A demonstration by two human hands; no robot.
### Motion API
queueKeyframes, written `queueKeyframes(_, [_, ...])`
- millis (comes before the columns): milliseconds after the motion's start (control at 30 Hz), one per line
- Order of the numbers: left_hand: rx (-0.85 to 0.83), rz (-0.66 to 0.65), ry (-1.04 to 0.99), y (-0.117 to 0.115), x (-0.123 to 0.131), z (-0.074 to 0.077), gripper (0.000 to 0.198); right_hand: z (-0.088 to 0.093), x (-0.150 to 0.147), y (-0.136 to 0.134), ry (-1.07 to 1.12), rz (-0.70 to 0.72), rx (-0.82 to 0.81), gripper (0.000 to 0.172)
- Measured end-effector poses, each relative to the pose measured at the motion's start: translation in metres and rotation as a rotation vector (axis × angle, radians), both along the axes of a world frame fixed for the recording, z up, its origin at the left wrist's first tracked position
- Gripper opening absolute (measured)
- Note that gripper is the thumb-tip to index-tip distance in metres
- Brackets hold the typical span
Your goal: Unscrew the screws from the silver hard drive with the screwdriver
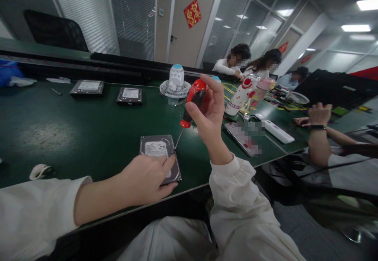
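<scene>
A hard drive (153, 146) with a white label lies near the table's front edge. My left hand (144, 179) holds it down, fingers across its top and thumb along the near edge; the index fingertip is by the drive's right side. In my right hand (213, 113) is a red and black screwdriver (195, 95), gripped by its handle and tilted. Its thin shaft reaches down to the drive's right edge, close to my left index finger. Whether the tip sits in a screw is too small to tell.
Two more hard drives (87, 87) (129, 95) lie farther back on the green table (73, 135). Behind my right hand stand a small white fan (176, 80) and bottles (238, 95). A phone (242, 138) lies to the right. A co-worker's hand (319, 114) is at far right.
</scene>
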State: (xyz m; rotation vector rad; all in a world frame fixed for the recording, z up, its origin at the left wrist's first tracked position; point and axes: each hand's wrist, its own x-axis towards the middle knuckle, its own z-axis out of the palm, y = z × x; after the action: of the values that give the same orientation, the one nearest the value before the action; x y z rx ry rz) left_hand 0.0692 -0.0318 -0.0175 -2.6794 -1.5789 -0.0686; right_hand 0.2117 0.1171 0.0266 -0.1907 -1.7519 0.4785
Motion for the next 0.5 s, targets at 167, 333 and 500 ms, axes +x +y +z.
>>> queueKeyframes(167, [0.004,-0.003,0.006,0.0000,0.0008,-0.0004,0.057,0.0001,-0.0015,-0.0017,-0.098,0.108,-0.052,0.048])
queueKeyframes(333, [0.008,-0.009,-0.026,0.0006,0.0006,-0.0003,0.056,0.0008,-0.0022,-0.0031,0.000,0.006,-0.029,0.050])
queueKeyframes(500, [-0.004,0.001,-0.026,0.0010,0.0011,0.0000,0.056,0.0008,-0.0034,-0.0011,0.008,0.041,-0.059,0.047])
